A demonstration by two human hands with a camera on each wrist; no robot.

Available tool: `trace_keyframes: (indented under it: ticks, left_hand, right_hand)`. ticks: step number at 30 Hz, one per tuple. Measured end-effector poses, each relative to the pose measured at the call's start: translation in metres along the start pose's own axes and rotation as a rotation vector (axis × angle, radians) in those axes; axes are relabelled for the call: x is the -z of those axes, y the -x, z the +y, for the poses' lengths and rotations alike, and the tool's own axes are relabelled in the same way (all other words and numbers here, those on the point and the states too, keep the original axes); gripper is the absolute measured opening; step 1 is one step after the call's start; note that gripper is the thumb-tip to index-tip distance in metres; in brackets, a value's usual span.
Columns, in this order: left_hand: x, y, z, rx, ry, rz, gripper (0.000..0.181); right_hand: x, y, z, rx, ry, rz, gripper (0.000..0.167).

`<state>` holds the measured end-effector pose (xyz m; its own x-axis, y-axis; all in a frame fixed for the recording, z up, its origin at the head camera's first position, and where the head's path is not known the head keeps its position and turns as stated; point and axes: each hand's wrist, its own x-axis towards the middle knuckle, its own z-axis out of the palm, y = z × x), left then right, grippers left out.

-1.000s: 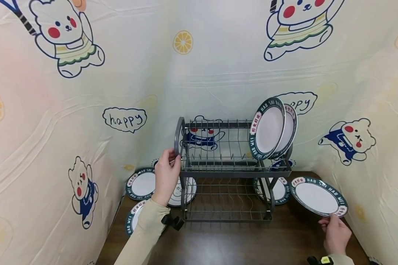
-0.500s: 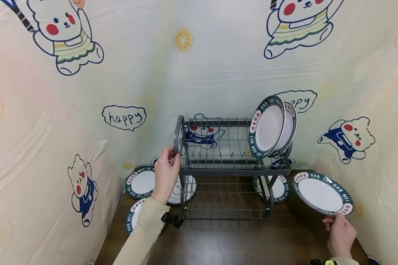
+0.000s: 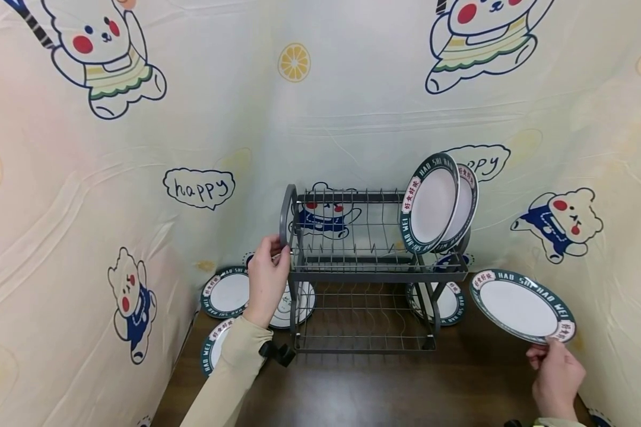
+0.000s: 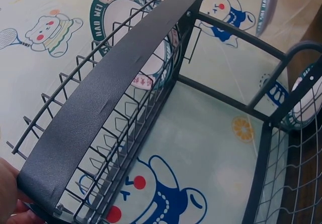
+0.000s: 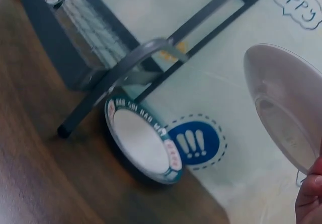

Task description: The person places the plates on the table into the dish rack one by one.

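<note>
My left hand (image 3: 267, 281) holds the left side frame of a dark two-tier dish rack (image 3: 376, 277); its fingertips also show at the frame's end (image 4: 100, 103) in the left wrist view. At the far right, my right hand (image 3: 558, 376) pinches the near rim of a white plate (image 3: 518, 308) with a green patterned border. That plate hangs tilted above the table, apart from the rack; the right wrist view shows its pale underside (image 5: 287, 93). Two similar plates, a front one (image 3: 430, 207) and one behind it (image 3: 467, 204), stand upright at the upper tier's right end.
Another plate (image 3: 448, 303) lies on the brown table (image 3: 374, 391) behind the rack's right leg. On the left lie a back plate (image 3: 227, 293), a front plate (image 3: 213, 350) partly behind my sleeve, and a plate (image 3: 285, 308) partly behind the rack. Printed cloth (image 3: 352, 130) hangs around the table.
My right hand has moved right and slightly up with the plate, which has also turned its face more toward the head camera. The left hand stays on the rack.
</note>
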<state>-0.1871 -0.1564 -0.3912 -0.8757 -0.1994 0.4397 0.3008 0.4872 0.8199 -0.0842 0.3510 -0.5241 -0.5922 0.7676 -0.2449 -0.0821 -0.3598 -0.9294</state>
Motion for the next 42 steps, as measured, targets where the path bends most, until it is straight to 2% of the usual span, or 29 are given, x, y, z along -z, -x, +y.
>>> trace_keyframes:
  ticks: [11,19,30,42]
  left_hand:
    - [0.0,0.001,0.001,0.006,0.003,-0.006,0.02]
    - [0.001,0.001,0.001,0.006,0.003,-0.006,0.02]
    - [0.0,0.002,-0.001,-0.005,0.006,-0.007,0.021]
    - [0.001,0.002,-0.001,-0.007,0.007,-0.002,0.021]
  right_hand:
    - [-0.009,0.018,-0.021,-0.003,-0.018,-0.029,0.045]
    - [-0.015,0.027,-0.039,-0.02,-0.023,-0.022,0.046]
    - [-0.021,0.044,-0.06,-0.01,-0.143,-0.036,0.044]
    - [-0.018,0.056,-0.084,0.041,-0.316,-0.147,0.045]
